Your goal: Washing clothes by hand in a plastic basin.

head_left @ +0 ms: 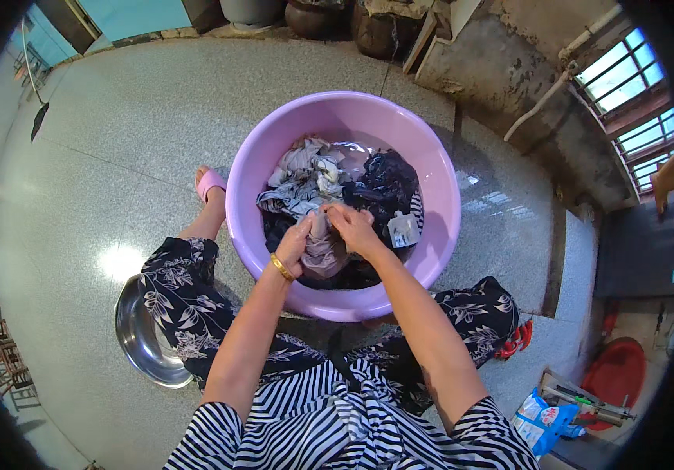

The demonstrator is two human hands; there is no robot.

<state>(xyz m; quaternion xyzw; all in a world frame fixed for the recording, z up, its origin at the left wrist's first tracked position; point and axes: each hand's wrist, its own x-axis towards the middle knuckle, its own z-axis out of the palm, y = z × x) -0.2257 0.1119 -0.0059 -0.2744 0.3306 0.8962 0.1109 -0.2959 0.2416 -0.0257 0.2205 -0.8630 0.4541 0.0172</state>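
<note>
A large pink-purple plastic basin [407, 129] stands on the floor between my legs, holding wet laundry. My left hand [295, 244], with a gold bracelet at its wrist, grips a mauve-grey cloth [324, 254]. Close beside it, my right hand [355, 229] has its fingers curled on the same cloth's upper part. Light grey and white clothes [306, 176] are heaped on the basin's far left side. Dark clothes [388, 180] lie to the right, with a small whitish flat object [403, 230] on them. Some water shows at the far side.
A shiny metal bowl [137, 337] sits beside my left leg. Blue packaging [542, 423] and a red round basin [617, 376] are at the lower right. Pots [313, 19] line the back wall. A barred window [627, 86] is at the upper right, above a dark surface [638, 251].
</note>
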